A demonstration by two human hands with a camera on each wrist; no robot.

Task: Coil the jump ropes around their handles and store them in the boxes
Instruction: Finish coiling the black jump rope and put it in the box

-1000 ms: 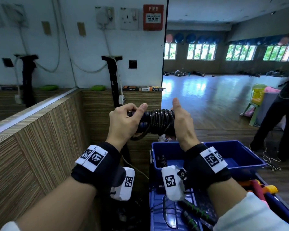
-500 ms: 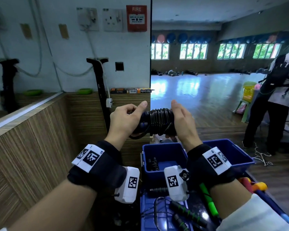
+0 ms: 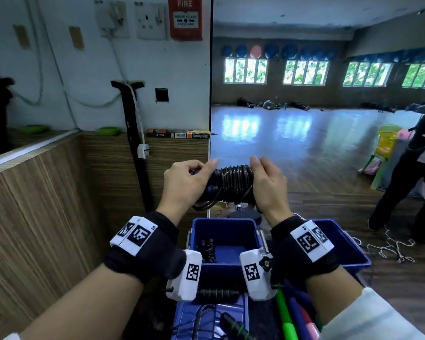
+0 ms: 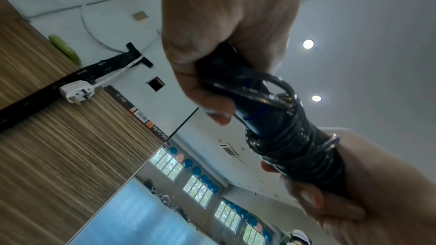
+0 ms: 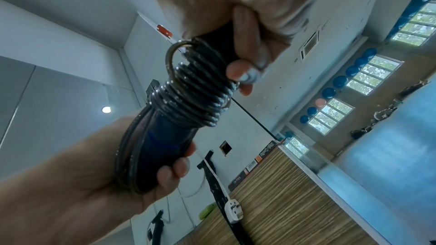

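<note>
A black jump rope [image 3: 233, 184] is coiled tightly round its dark handles and held level at chest height. My left hand [image 3: 185, 185] grips the handles' left end [image 4: 226, 74]. My right hand [image 3: 268, 185] grips the right end [image 5: 219, 44], thumb up by the coils. The coils [image 4: 295, 148] [image 5: 191, 98] sit between the two hands. Below stand two blue boxes: the near-left box [image 3: 226, 228] holds one coiled black rope [image 3: 207, 249]; the right box [image 3: 351, 249] is partly hidden by my right wrist.
A blue lid or tray [image 3: 189, 315] at the bottom carries loose ropes with black-and-green handles [image 3: 219, 294] and coloured handles [image 3: 286, 315]. A wood-panelled wall [image 3: 47, 204] runs on the left. A person [image 3: 412, 173] stands at right, white rope [image 3: 390, 249] on the floor.
Both hands stay on the coiled rope; my right thumb has lowered toward the coils. The view shifted, and the person at right moved further right.
</note>
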